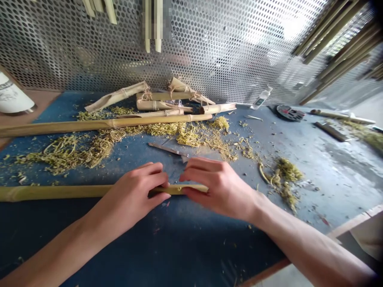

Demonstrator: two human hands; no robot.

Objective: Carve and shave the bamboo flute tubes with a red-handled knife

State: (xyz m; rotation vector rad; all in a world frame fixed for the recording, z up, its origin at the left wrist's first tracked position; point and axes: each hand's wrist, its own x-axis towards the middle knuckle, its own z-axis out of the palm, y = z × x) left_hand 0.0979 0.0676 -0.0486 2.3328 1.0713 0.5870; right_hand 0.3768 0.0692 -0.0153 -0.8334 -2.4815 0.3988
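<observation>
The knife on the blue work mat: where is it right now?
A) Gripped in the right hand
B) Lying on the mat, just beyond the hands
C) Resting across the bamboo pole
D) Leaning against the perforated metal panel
B. The knife lies on the blue work mat, while the left hand and right hand both hold the bamboo pole.

The left forearm (50, 251) enters at about 7 o'clock and the right forearm (308, 247) at about 4 o'clock, both bare right out to the frame edge, smooth and tapering into narrow wrists (257, 205), then the left hand (134, 195) and right hand (215, 187), each with long, slim fingers (152, 169)
</observation>
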